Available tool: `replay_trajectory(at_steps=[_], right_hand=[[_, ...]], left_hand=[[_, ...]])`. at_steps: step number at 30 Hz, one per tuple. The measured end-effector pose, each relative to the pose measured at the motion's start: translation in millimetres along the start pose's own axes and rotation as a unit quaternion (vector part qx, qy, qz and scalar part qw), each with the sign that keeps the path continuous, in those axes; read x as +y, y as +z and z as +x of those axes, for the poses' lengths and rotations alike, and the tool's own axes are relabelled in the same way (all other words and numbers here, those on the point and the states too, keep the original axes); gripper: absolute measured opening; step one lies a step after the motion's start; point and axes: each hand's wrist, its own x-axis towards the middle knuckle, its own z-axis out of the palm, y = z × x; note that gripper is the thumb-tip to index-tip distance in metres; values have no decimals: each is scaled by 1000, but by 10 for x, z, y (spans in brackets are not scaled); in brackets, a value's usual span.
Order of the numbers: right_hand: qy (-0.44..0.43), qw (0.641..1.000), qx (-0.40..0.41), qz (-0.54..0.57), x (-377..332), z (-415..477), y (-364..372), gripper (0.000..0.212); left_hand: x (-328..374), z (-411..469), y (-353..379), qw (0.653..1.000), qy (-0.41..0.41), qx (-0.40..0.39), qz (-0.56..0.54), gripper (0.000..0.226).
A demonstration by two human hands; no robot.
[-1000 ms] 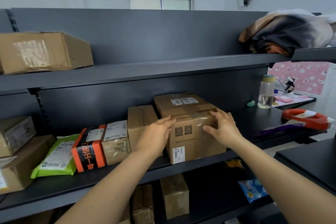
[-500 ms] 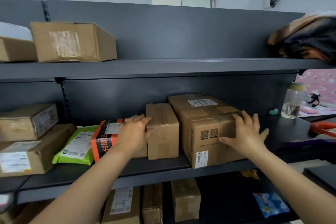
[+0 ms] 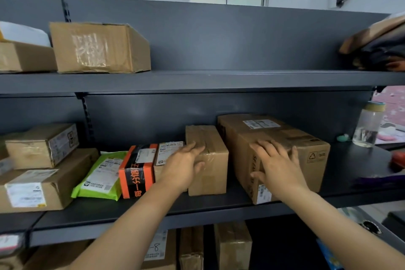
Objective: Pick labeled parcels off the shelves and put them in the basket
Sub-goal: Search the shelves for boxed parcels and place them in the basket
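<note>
The right hand (image 3: pixel 276 164) lay spread wide over the front top edge of the large box (image 3: pixel 291 138), fingers straight and fanned across the lid, the thumb down on the front face, nothing gripped. The left hand (image 3: pixel 186 166) rested on the smaller box (image 3: pixel 210 173), its fingers straight and close together along the top left edge and the thumb against the front, flat rather than curled. The large box was brown cardboard, taped along the top, with a white label on its lid toward twelve o'clock of the right hand, a narrow label low on the front and a recycling triangle on the side face at three o'clock. The smaller box, just beside it at nine o'clock, was plain cardboard wrapped in shiny clear tape. Both stood on the dark grey shelf (image 3: pixel 197 206), near its front edge. At nine o'clock of the left hand stood an orange-and-black parcel (image 3: pixel 137 171) with a white label, and beyond it a green pouch (image 3: pixel 100 176) lay tilted. At three o'clock of the large box, well apart, a clear jar (image 3: pixel 368 125) stood upright. On the board above, at eleven o'clock, sat a worn cardboard carton (image 3: pixel 98 47).
</note>
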Motion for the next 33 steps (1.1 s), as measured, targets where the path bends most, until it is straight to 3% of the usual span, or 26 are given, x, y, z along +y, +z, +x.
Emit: replay_trajectory(at_steps=[6, 10, 21, 27, 29, 33], right_hand=[[32, 999, 17, -17, 146, 3, 44, 74], [41, 999, 18, -24, 107, 6, 53, 74], [41, 999, -16, -16, 80, 23, -31, 67], [31, 999, -9, -32, 117, -14, -60, 67], [33, 999, -9, -31, 122, -22, -57, 66], [40, 999, -5, -35, 90, -14, -53, 65]], left_hand=[[73, -229, 19, 996, 22, 66, -49, 46], [225, -373, 38, 994, -5, 97, -54, 54], [635, -40, 208, 990, -123, -3, 65, 83], [767, 76, 255, 986, -163, 33, -1, 76], [698, 100, 199, 979, -183, 51, -75, 69], [424, 136, 104, 928, -241, 89, -270, 63]])
